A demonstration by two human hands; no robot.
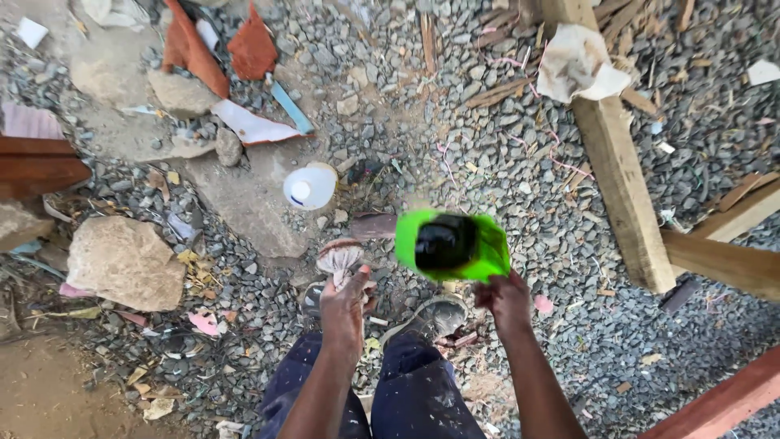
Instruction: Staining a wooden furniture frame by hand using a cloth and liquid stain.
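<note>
Below, right hand (505,299) pinching a bright green container (452,245), left hand (343,302) gripping a brush (340,258).

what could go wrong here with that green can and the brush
The right hand grips the open bright green plastic container only at its lower edge, and it looks tilted, so the dark liquid inside might spill onto the grey shoes. The left hand holds a worn round brush over loose gravel, where footing among rocks and timber planks seems unsteady.

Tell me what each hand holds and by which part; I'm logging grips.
Right hand: green plastic container, by its lower edge. Left hand: worn paintbrush, by its handle.
</note>
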